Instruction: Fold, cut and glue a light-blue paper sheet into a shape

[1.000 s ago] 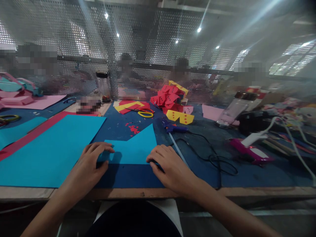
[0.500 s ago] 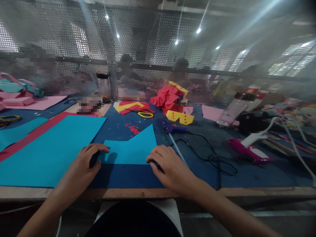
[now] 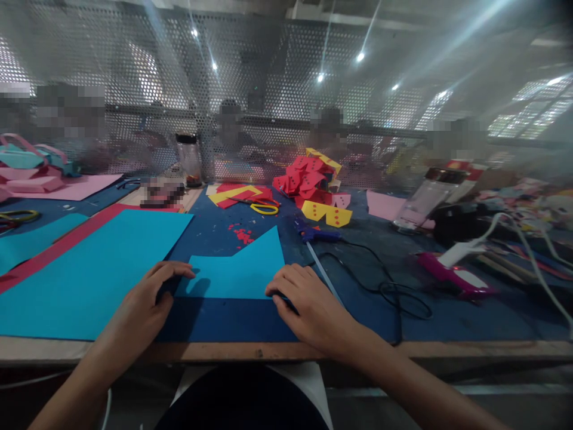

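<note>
Table edge point(image 3: 259, 351): wooden strip is running along the near side of the blue mat point(image 3: 242, 322).
Right hand point(image 3: 308, 304): fingers are curling over the near right corner of the blue piece point(image 3: 237, 278), with the thumb sitting lower; a dark gap is showing between, and whether paper is being pinched I cannot tell.
Left hand point(image 3: 154, 298): is hovering by the piece's left end, fingers loosely bent, thumb well apart, gripping nothing that shows; shadow is falling on the paper.
Blue piece: is lying on the mat between both hands, its far edge climbing along a slant to a point at right; the outline is looking already formed, but no dots or attached parts are showing, so finishing seems to be waiting.
Blue sheet point(image 3: 89, 269): is lying left of the piece, overlapping a red sheet point(image 3: 74, 242); it is appearing uncut.
Glue gun point(image 3: 322, 234): is resting beyond the right hand, held by nobody.
Red scraps point(image 3: 242, 235): are scattering beyond the piece, presumably marking cutting already done.
Scissors point(image 3: 264, 209): are lying farther out, untouched, beside red and yellow paper.
Yellow card point(image 3: 326, 214): is carrying red dots, seemingly further along than the blue piece.
Red pile point(image 3: 307, 178): dotted pieces are heaping up near the mesh screen point(image 3: 264, 65), apparently finished with that step.
</note>
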A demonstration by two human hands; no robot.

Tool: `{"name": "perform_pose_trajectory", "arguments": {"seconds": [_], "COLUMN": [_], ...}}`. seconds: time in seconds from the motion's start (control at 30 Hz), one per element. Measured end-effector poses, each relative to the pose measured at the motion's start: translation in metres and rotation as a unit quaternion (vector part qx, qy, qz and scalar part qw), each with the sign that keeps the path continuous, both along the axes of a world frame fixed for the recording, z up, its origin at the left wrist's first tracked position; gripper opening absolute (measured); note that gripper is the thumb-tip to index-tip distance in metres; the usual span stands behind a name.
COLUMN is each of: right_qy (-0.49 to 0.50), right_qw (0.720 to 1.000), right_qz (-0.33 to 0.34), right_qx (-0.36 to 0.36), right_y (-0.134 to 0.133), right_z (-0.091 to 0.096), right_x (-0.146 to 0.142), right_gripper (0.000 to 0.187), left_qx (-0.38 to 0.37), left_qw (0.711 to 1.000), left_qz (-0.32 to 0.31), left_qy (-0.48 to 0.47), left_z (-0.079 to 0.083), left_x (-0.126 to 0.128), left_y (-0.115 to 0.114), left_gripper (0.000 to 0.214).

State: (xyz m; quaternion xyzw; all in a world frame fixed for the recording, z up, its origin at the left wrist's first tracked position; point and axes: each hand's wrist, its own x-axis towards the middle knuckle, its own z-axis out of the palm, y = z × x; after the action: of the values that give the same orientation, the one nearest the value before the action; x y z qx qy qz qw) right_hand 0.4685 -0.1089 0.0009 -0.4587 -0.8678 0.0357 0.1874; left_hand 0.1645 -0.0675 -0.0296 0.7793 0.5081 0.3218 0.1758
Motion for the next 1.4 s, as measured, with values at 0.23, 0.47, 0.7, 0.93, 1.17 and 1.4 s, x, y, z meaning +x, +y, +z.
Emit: {"name": "perform_pose_trajectory", "arguments": {"seconds": [0.23,0.47,0.7,0.93,1.17,1.4], "right_qy": [-0.004,-0.002,-0.02,-0.012,0.007,0.023], "right_qw": [1.0,1.0,0.998,0.996,0.993,0.988], "right_qz": [-0.002,-0.004,-0.064,-0.087,-0.096,-0.126], "right_qx": [0.01,0.003,0.008,-0.026,-0.07,-0.092], "right_y": [0.0,-0.001,0.002,0.015,0.018,0.007], "right_z": [0.0,0.0,0.007,0.007,0.006,0.01], "right_x": [-0.001,-0.001,-0.018,-0.053,-0.054,-0.031], "right_gripper": [0.016,0.015,0.014,0.007,0.006,0.016], "left_qx": [0.012,0.103,0.14,0.177,0.18,0.177], "left_qw": [1.0,0.992,0.976,0.957,0.96,0.967], "left_qz": [0.005,-0.006,-0.118,-0.153,-0.15,-0.132], "left_qy": [-0.002,0.066,0.121,0.169,0.154,0.126], "left_z": [-0.002,-0.003,0.004,0.0,-0.002,-0.005], "left_x": [0.002,0.012,0.029,0.041,0.039,0.038], "left_y": [-0.001,-0.004,-0.016,-0.02,-0.019,-0.017], "left_gripper": [0.024,0.02,0.023,0.028,0.025,0.024]}}
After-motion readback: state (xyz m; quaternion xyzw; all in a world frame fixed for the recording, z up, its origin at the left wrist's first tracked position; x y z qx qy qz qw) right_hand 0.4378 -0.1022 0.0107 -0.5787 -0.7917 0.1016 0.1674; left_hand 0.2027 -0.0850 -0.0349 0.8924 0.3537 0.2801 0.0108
